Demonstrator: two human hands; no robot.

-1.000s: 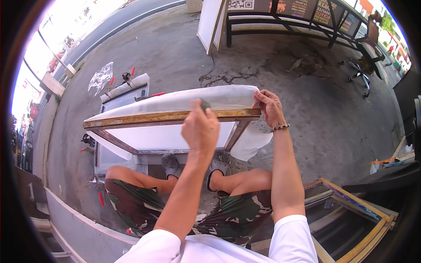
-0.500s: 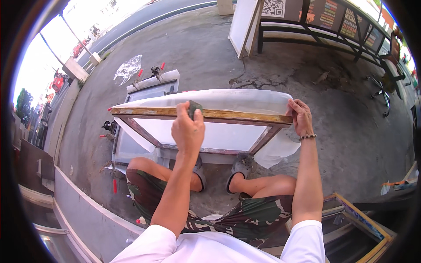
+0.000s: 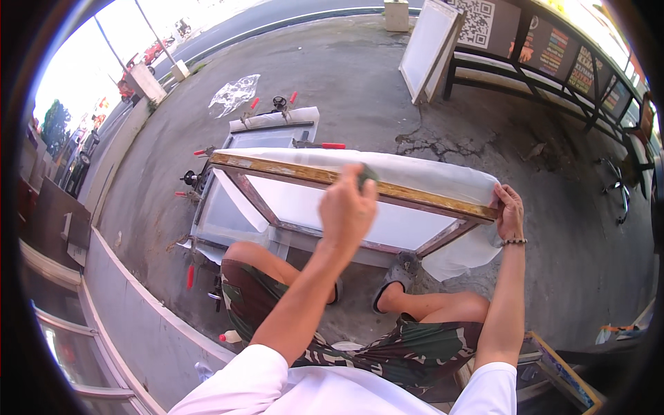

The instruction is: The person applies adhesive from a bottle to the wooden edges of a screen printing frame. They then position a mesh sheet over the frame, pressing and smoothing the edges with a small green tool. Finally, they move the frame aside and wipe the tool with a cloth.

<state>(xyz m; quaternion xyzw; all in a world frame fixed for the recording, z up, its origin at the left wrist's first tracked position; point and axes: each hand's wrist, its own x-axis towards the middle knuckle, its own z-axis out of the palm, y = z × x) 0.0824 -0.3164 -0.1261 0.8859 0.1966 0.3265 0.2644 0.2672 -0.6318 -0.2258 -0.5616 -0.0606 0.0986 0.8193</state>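
Note:
A wooden frame (image 3: pixel 297 177) with a brown, worn top bar stands tilted in front of my knees. White sheer cloth (image 3: pixel 422 169) lies over its far side, with loose edges past the bar and below the right corner. In my left hand (image 3: pixel 347 211) is a small dark green block (image 3: pixel 367 176), gripped between thumb and fingers at the middle of the bar; the hand is slightly blurred. My right hand (image 3: pixel 510 211) pinches the cloth and the frame's right corner.
Beyond the left side lies another cloth-covered frame (image 3: pixel 232 223) with red-handled clamps (image 3: pixel 333 146). Crumpled clear plastic (image 3: pixel 235 94) is on the pavement. A white board (image 3: pixel 430 52) and black railing (image 3: pixel 526 75) stand at the back right. A low wall (image 3: pixel 152 304) runs along the left.
My left hand has slid the green block rightward along the top bar. The view has shifted, and the frame now slopes down toward the right.

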